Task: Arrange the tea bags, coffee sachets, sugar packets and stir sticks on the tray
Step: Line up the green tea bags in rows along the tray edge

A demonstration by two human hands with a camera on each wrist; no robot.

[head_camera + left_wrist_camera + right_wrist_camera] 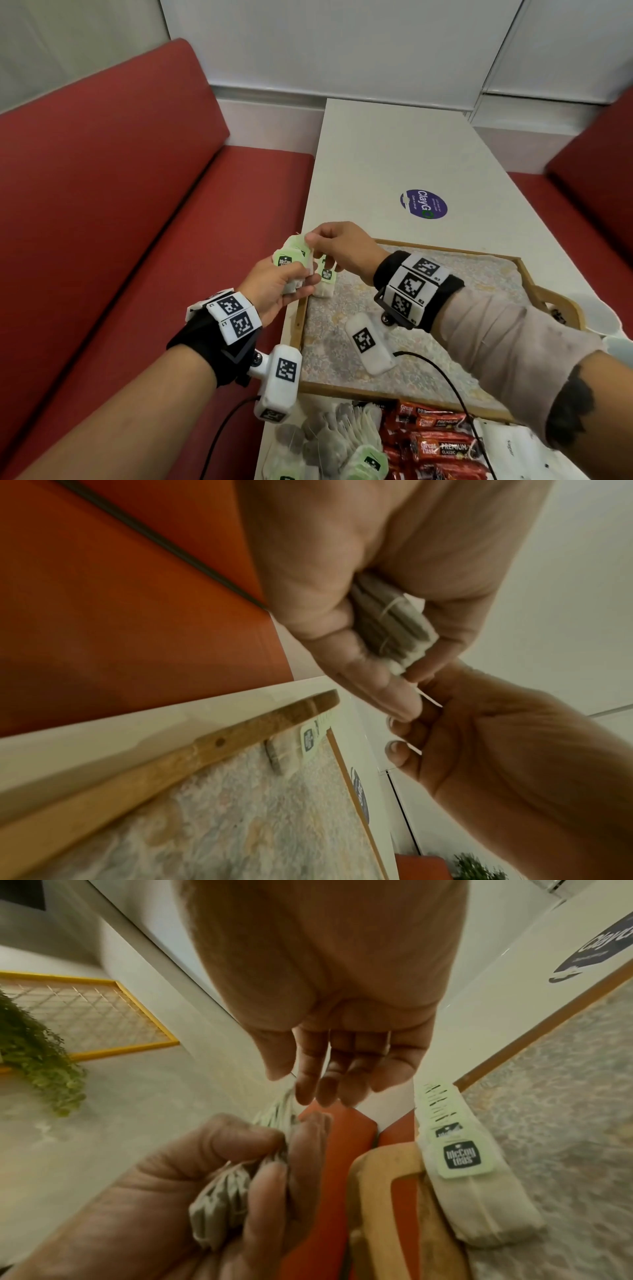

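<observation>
Your left hand [274, 287] clutches a stack of tea bags [291, 265] just off the tray's left edge, a ready supply. Your right hand [337, 248] pinches the top one to peel it away, near the tea bags already placed [325, 281] in the tray [529, 294] corner.

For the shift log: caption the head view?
Left hand holds tea bags; right hand pinches one above tray.

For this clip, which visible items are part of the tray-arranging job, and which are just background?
Job: wooden tray with marbled base; green-tagged tea bags held in left hand; row of tea bags on tray; loose tea bag pile; red coffee sachets; right hand.
Background: purple round sticker; red bench seat.
</observation>
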